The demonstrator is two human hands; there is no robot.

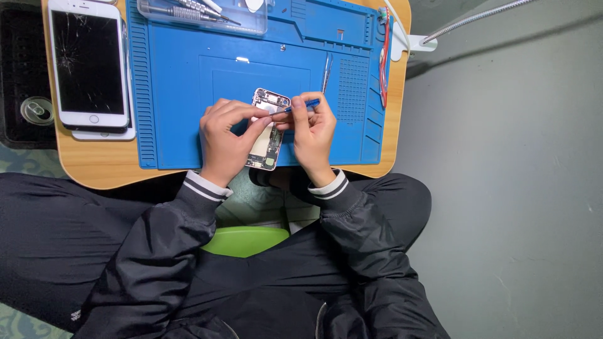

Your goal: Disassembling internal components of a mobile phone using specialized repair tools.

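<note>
Opened phone (269,129), on blue mat (176,94) at table edge, pinched by left hand (225,141) fingers; right hand (312,132) fingers pinching blue tool (301,105) into its top: a slip could likely gouge parts or drop the phone into the lap.

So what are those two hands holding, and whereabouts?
The left hand grips the opened phone body by its left edge; the right hand pinches a slim blue-handled tool mid-handle.

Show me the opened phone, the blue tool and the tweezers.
opened phone (269,148), head view, on its lower inner part.
blue tool (310,103), head view, on its handle.
tweezers (326,72), head view, on the middle of its legs.
</note>
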